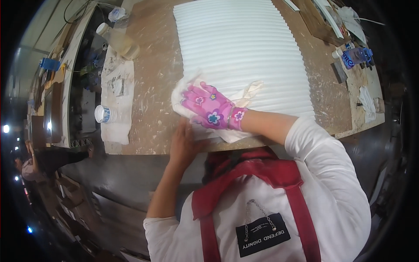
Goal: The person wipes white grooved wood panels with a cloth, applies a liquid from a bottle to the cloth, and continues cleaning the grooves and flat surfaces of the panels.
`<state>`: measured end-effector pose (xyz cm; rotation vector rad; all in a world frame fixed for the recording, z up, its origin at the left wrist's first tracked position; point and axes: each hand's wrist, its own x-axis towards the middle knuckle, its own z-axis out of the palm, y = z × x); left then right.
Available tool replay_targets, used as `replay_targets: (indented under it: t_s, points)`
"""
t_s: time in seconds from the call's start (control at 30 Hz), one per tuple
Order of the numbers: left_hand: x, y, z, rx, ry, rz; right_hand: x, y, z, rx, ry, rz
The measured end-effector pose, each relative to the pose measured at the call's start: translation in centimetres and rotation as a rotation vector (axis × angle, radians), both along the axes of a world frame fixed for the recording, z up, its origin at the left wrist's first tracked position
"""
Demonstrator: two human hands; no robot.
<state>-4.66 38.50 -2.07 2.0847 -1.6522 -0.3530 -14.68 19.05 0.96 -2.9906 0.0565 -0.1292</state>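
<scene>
A white corrugated panel (244,48) lies flat on a worn wooden workbench (152,78). My right hand (211,109), in a pink glove with flower prints, presses a crumpled white cloth (185,94) onto the panel's near left corner. My bare left hand (183,144) lies flat at the panel's near edge, just below the gloved hand, with its fingers spread and nothing in it. My white sleeves and red apron fill the lower part of the view.
On the bench's left side stand a clear plastic bottle (120,41), a small white-capped container (103,113) and a stained white sheet (118,100). At the right are a blue-labelled bottle (355,56), wood strips (321,22) and a rag (366,100). Another person (30,166) is far left.
</scene>
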Motion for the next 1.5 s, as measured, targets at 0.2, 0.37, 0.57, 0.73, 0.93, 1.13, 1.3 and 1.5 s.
replay_targets:
  t_s: [0.2,0.37,0.57,0.73,0.93,1.13,1.3,1.5]
  points:
    - [-0.8,0.4,0.8,-0.163,0.219,0.179,-11.7,-6.9,1.3,0.031,0.082,-0.217]
    - [-0.9,0.6,-0.7,-0.099,-0.126,0.236,-16.8,-7.8,1.9,-0.164,0.122,-0.301]
    - [-0.5,1.3,-2.3,-0.015,0.332,0.142,-0.6,4.9,0.1,0.303,-0.136,0.141]
    - [-0.8,2.1,-1.9,-0.033,0.331,0.250,-4.6,1.4,-1.0,0.517,-0.029,0.231]
    - [-1.0,0.7,-1.5,-0.103,0.006,0.242,-7.8,3.1,1.8,0.324,-0.081,0.105]
    - [-0.4,0.7,-0.9,-0.207,-0.052,0.135,-17.0,-0.2,0.9,0.108,0.002,0.065]
    - [-1.1,0.9,0.6,-0.155,-0.092,0.132,-35.3,-5.6,2.5,0.191,0.006,-0.593]
    - [-3.5,-4.4,5.3,-0.073,-0.205,-0.093,-27.2,-5.6,9.0,0.014,-0.362,-0.634]
